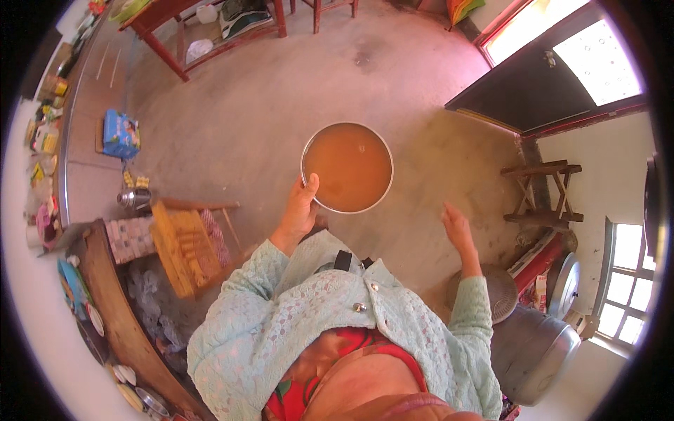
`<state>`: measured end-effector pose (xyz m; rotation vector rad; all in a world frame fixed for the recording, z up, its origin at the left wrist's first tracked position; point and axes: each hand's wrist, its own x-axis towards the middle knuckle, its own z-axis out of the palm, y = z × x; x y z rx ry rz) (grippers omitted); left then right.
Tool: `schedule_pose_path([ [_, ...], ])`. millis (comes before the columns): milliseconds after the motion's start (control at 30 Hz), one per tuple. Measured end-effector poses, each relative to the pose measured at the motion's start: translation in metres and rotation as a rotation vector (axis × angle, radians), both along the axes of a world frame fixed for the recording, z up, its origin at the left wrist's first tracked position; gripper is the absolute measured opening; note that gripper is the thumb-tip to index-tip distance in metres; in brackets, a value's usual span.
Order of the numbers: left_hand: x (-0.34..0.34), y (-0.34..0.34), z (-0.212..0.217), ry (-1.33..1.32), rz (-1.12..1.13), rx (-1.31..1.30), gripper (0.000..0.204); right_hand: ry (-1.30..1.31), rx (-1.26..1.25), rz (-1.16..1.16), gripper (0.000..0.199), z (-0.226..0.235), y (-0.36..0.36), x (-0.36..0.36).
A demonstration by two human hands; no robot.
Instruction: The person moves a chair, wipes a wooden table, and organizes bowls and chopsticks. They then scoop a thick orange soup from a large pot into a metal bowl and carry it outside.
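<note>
A round basin (pixel 303 156) with a thin, pale metal rim is held out in front of my body, over the floor. Its inside looks orange-brown, apparently a murky liquid with a small glint on it. My left hand (pixel 302 205) grips the near left rim, thumb over the edge and the other fingers hidden beneath. Off to the right, apart from the basin, my right hand (pixel 459 228) hangs in the air holding nothing, its fingers stretched out. Pale green lace sleeves cover both forearms.
Left of me are a wooden chair (pixel 184 245), a metal flask (pixel 133 198) and a blue pack (pixel 121 133) on a counter. A red table (pixel 158 24) stands far left. At right are a dark door (pixel 526 88), a wooden stand (pixel 542 193) and a large metal drum (pixel 533 351).
</note>
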<state>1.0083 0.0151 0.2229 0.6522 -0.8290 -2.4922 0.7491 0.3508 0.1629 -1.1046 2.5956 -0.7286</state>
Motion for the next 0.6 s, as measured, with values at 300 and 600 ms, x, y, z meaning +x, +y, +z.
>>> schedule_pose_path([
  [300,-0.142,-0.096,0.005,-0.043,0.028,-0.050,0.052,-0.026,0.840,0.168,0.031,-0.125,0.211,0.060],
  [600,-0.281,-0.153,0.031,-0.072,0.067,-0.076,0.049,-0.948,0.351,-0.272,0.031,-0.193,0.089,-0.107],
])
